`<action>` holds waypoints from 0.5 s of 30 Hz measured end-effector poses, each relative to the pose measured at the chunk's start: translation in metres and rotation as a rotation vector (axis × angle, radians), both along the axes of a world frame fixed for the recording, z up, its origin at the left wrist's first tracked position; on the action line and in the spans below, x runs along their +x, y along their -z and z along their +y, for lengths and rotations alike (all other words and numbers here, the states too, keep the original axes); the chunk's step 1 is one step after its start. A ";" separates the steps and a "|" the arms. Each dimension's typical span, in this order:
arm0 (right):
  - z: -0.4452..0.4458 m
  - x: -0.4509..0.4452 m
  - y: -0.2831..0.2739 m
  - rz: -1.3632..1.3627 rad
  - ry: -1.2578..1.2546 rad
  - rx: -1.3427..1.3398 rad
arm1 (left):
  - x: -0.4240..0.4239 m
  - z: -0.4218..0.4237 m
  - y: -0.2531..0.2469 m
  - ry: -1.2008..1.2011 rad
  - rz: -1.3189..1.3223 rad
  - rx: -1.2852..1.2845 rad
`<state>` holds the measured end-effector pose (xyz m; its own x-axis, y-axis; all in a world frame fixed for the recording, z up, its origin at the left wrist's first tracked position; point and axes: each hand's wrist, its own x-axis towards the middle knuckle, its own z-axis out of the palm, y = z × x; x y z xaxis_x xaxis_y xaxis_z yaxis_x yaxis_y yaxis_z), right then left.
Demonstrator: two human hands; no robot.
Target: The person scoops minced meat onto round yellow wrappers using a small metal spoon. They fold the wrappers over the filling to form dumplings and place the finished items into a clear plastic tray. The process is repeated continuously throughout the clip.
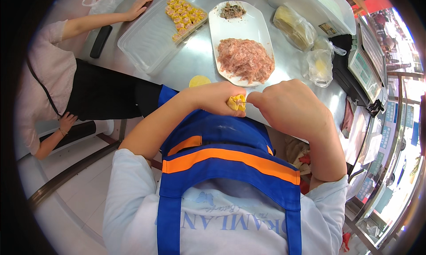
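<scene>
My left hand [221,97] holds a yellow-wrapped dumpling [236,103], its wrapper gathered around pink filling. My right hand [289,105] grips a thin metal tool [244,102] whose tip touches the filling. Beyond both hands lies a white oval platter [241,28] with a heap of raw minced meat [245,59] at its near end and a small dark chopped pile [233,10] at its far end. A round yellow wrapper [199,80] rests on the metal table, just beyond my left wrist. Shaped dumplings [183,14] fill the far right part of a clear plastic tray [146,43].
A person in a dark apron [106,88] stands at left, one hand on the metal table [196,52]. Bagged wrappers [294,27], a smaller plastic bag [320,67], a white bin [316,9] and a scale [362,68] stand at right. A black object [101,41] lies at left.
</scene>
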<state>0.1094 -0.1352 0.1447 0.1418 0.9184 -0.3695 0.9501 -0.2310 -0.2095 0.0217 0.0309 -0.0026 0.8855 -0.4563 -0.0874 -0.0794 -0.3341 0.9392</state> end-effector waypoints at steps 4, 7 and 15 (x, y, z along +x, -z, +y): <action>0.000 -0.002 -0.002 0.032 -0.029 -0.039 | 0.007 -0.004 -0.011 0.229 0.113 0.058; -0.003 -0.004 -0.003 0.027 -0.062 -0.032 | 0.004 -0.005 -0.007 0.270 0.068 0.104; -0.007 -0.013 0.004 -0.024 -0.071 0.011 | 0.006 -0.015 -0.019 0.229 0.092 0.490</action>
<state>0.0960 -0.1417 0.1407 0.0846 0.9304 -0.3566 0.9689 -0.1603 -0.1883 0.0282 0.0162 0.0161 0.7473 -0.5228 -0.4101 -0.1263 -0.7177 0.6848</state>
